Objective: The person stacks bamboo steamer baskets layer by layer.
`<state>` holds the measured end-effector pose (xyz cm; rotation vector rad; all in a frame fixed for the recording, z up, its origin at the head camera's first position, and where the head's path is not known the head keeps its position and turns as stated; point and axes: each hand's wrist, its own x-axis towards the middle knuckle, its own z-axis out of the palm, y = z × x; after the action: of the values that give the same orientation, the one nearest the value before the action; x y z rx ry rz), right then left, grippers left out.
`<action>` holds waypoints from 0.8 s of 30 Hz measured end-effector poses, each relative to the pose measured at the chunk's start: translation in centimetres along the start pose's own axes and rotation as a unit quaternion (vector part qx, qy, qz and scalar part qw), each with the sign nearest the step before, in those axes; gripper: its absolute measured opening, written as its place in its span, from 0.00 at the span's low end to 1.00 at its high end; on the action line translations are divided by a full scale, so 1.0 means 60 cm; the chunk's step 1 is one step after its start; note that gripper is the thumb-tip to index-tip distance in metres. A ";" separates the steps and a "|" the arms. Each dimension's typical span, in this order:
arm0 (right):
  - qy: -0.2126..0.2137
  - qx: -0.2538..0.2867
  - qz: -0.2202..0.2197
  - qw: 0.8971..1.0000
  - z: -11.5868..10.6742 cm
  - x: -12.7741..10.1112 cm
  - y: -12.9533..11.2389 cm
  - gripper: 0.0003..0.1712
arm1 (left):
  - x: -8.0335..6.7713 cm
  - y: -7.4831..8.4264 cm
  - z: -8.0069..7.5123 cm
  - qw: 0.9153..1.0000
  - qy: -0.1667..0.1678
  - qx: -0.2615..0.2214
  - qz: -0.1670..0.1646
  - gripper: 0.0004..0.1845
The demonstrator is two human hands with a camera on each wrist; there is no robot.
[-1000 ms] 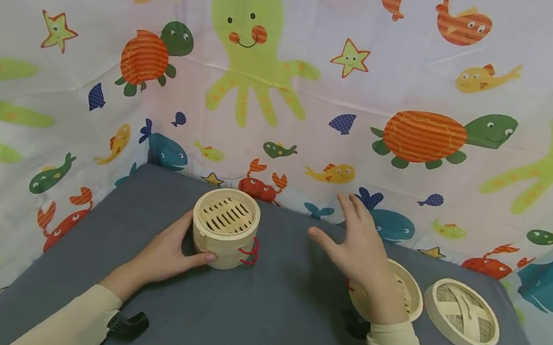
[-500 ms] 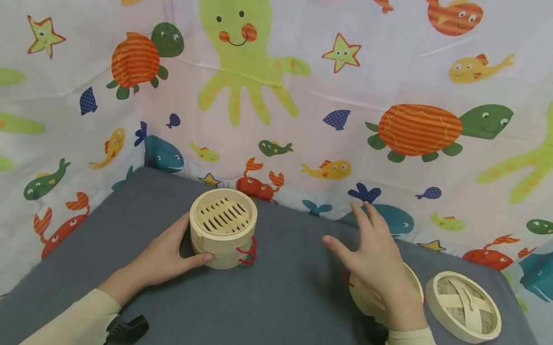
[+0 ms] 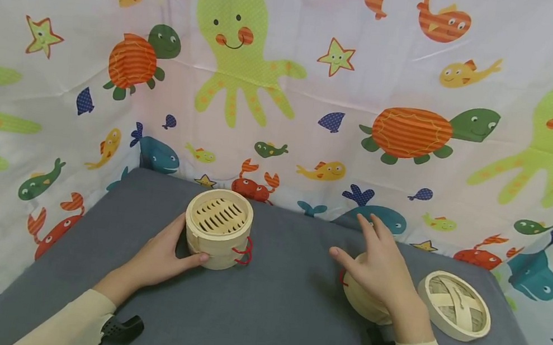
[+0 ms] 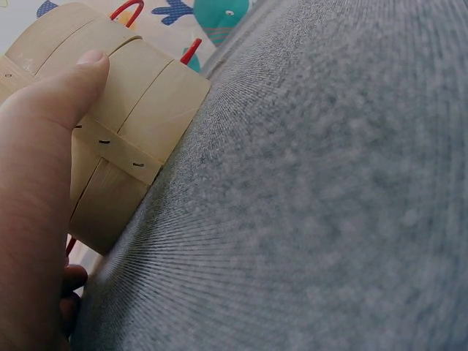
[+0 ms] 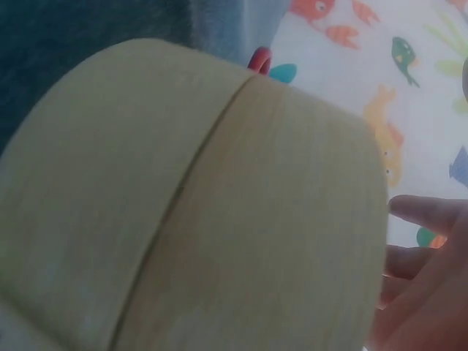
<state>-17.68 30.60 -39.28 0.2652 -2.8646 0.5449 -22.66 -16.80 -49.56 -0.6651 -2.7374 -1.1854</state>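
A small bamboo steamer (image 3: 218, 228) with a slatted floor and red cord loops stands at the back left of the grey table (image 3: 262, 311). My left hand (image 3: 162, 250) grips its wall, thumb across the front; in the left wrist view the thumb (image 4: 66, 95) presses on the steamer (image 4: 131, 139). My right hand (image 3: 379, 262) hovers with spread, straight fingers over a second bamboo basket (image 3: 361, 300), which it mostly hides. In the right wrist view that basket's wall (image 5: 219, 219) fills the frame, with fingertips (image 5: 428, 212) at the right edge.
A woven steamer lid (image 3: 455, 305) lies underside up to the right of the second basket. A sea-animal curtain (image 3: 286, 83) closes off the back and left. Black wrist straps (image 3: 122, 328) show at both sleeves.
My right hand has moved right and down, from the table's middle to above the second basket. The left hand has kept its hold on the steamer.
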 end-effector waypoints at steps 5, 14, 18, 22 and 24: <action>-0.001 -0.003 0.000 1.000 -0.001 -0.012 0.010 0.60 | 0.000 -0.001 0.001 1.000 -0.001 0.001 0.002 0.65; -0.023 -0.011 0.024 0.999 -0.006 -0.035 0.035 0.62 | 0.000 -0.001 0.000 1.000 -0.002 0.000 0.000 0.65; -0.034 -0.012 0.026 0.999 -0.010 -0.047 0.048 0.61 | 0.000 -0.002 0.002 1.000 -0.004 0.002 -0.001 0.65; -0.038 -0.007 0.021 0.999 -0.011 -0.059 0.058 0.59 | 0.000 -0.002 0.002 1.000 -0.004 0.002 -0.003 0.65; -0.041 -0.001 0.022 0.999 -0.011 -0.064 0.062 0.58 | 0.000 -0.001 0.001 1.000 -0.005 0.001 -0.004 0.65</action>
<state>-14.68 34.79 -40.85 0.2303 -2.9559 0.5502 -22.70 -16.78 -49.65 -0.6621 -2.7513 -1.1844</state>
